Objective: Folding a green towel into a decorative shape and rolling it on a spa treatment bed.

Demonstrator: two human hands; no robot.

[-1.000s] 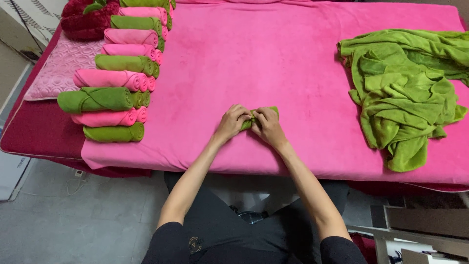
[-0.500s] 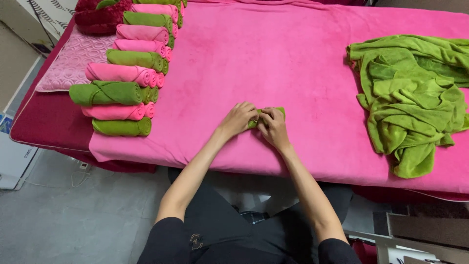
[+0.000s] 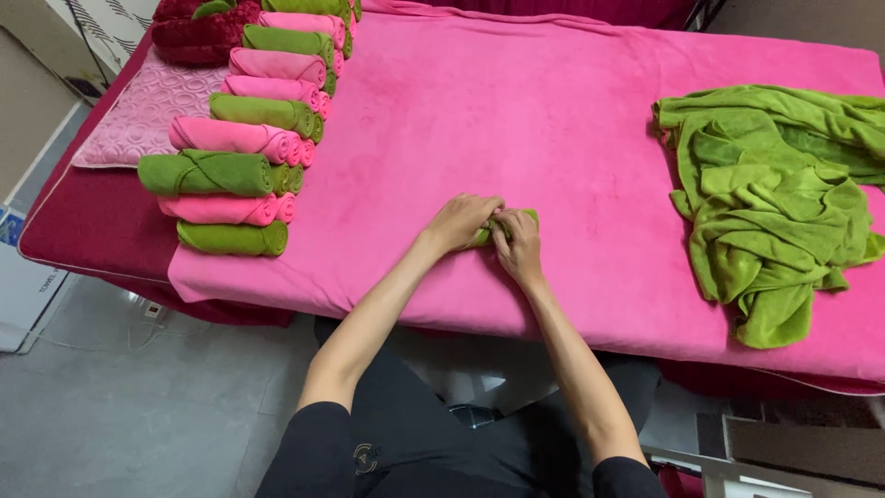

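Note:
A small green rolled towel (image 3: 506, 221) lies on the pink cloth-covered table (image 3: 516, 120), near its front edge. My left hand (image 3: 461, 221) and my right hand (image 3: 519, 249) both close around it, covering most of it; only its far end and a strip between the hands show. The two hands touch each other over the roll.
A row of rolled green and pink towels (image 3: 241, 152) runs along the table's left side. A heap of loose green towels (image 3: 770, 198) lies at the right. A dark red cushion (image 3: 198, 32) and a pale pink quilted mat (image 3: 138, 115) sit at the far left. Grey floor lies below.
My hands stay pressed on the green roll in the same spot. The view has shifted, so the table sits further right in the frame.

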